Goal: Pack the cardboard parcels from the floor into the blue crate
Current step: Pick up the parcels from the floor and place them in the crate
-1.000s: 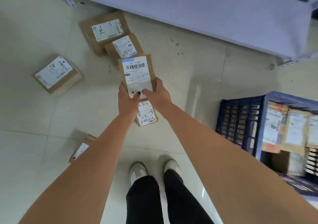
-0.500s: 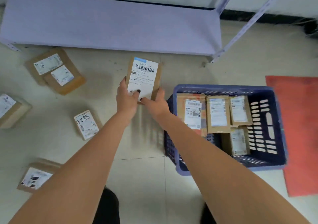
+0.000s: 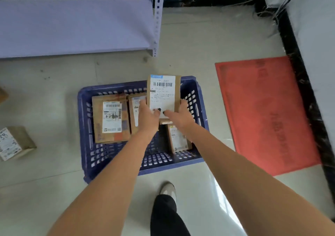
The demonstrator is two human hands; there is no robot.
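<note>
Head view looks straight down at a pale tiled floor (image 3: 208, 45), where both hands hold one cardboard parcel (image 3: 164, 95) above the far right part of the blue crate (image 3: 85, 127) in the middle of the frame. The left hand (image 3: 147, 116) is closed on the parcel's lower left edge and the right hand (image 3: 181, 114) on its lower right edge, thumbs with dark nails pressed on the white shipping label that faces the camera. Inside the crate a large labelled parcel (image 3: 110, 118) lies flat at the left, a second one (image 3: 135, 112) sits just beside it, partly hidden by the left hand, and a smaller one (image 3: 178, 138) lies at the lower right under the right forearm. At the left edge of the frame another parcel (image 3: 15, 142) rests on the floor, well apart from the crate. A grey shelf (image 3: 72, 25) fills the upper left, a red mat (image 3: 262, 112) lies to the right, and one shoe (image 3: 167, 190) shows below the crate.
</note>
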